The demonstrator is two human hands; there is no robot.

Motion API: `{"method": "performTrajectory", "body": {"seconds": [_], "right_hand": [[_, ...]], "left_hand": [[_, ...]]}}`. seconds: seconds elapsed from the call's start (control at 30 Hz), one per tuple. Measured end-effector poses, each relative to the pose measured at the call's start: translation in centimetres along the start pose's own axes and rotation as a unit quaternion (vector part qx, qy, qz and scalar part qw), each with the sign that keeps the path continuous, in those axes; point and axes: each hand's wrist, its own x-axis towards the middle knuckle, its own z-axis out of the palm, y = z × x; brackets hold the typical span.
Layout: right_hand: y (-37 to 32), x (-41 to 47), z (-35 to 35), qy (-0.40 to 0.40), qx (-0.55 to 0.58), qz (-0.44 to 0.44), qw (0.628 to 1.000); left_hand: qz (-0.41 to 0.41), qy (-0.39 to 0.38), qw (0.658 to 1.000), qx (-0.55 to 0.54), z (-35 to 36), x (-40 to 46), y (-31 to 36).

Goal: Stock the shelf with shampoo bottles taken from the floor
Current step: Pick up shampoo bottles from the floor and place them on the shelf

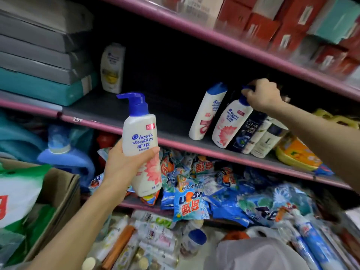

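Fingers of the left hand are curling round a pump bottle, holding it upright in front of the shelf. The right hand is gripping the blue pump of a second bottle, which is standing tilted on the shelf between a flip-cap bottle and a dark bottle.

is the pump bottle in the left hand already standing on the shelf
No, the left hand holds the pump bottle in the air in front of the shelf.
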Motion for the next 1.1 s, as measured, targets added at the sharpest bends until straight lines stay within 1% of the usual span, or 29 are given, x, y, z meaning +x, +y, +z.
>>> {"method": "performTrajectory", "body": {"seconds": [0.1,0.17,0.23,0.37,0.4,0.43,0.47,0.5,0.53,0.57,0.6,0.63,0.67,0.7,0.8,0.93,1.1], "right_hand": [[0.1,1.5,0.6,-0.013,-0.002,0.030,0.999],[-0.1,2.4,0.7,-0.036,-0.019,0.015,0.999],[-0.6,3.0,0.8,-0.058,-0.057,-0.005,0.997],[-2.8,1.7,0.6,-0.117,-0.139,0.024,0.983],[-3.5,0.5,0.5,-0.113,-0.156,0.015,0.981],[-4.3,-1.0,0.5,-0.087,-0.155,-0.016,0.984],[-5.2,-2.7,0.5,-0.058,-0.137,-0.068,0.987],[-6.1,-4.4,0.6,-0.053,-0.093,-0.130,0.986],[-7.2,-6.1,0.6,-0.079,-0.010,-0.186,0.979],[-8.5,-7.5,0.6,-0.138,0.098,-0.204,0.964],[-9.9,-8.8,0.6,-0.215,0.205,-0.193,0.935],[-11.0,-9.7,0.7,-0.278,0.289,-0.175,0.899],[-11.9,-10.2,0.9,-0.313,0.332,-0.168,0.874],[-12.5,-10.5,1.3,-0.320,0.343,-0.180,0.865],[-13.3,-10.7,2.3,-0.303,0.339,-0.215,0.864],[-13.6,-10.5,2.4,-0.314,0.322,-0.241,0.860],[-13.8,-11.1,2.1,-0.305,0.323,-0.267,0.855]], "left_hand": [[-0.004,-0.001,1.000,-0.011,0.0,0.0,0.0],[-0.011,-0.013,1.000,-0.010,0.1,-0.1,0.0],[-0.023,-0.023,0.999,-0.006,0.2,-0.3,-0.2],[-0.045,-0.041,0.998,-0.007,0.8,-0.9,-0.4],[-0.052,-0.053,0.997,-0.004,0.9,-1.0,-0.3],[-0.058,-0.067,0.996,0.000,1.0,-0.9,-0.2],[-0.062,-0.086,0.994,0.002,1.0,-0.9,-0.1],[-0.064,-0.107,0.992,0.003,1.1,-0.9,0.0],[-0.066,-0.126,0.990,0.005,1.2,-1.0,0.1],[-0.068,-0.140,0.988,0.012,1.2,-1.0,0.1],[-0.070,-0.151,0.986,0.022,1.2,-1.1,0.1],[-0.070,-0.161,0.984,0.032,1.2,-1.2,0.1],[-0.069,-0.170,0.982,0.041,1.2,-1.3,0.0],[-0.066,-0.176,0.981,0.050,1.1,-1.4,-0.1],[-0.065,-0.184,0.979,0.062,0.6,-1.3,-0.2],[-0.063,-0.208,0.975,0.050,-0.2,-1.4,0.2],[-0.092,-0.239,0.966,0.040,-0.6,-1.5,0.5]]}}
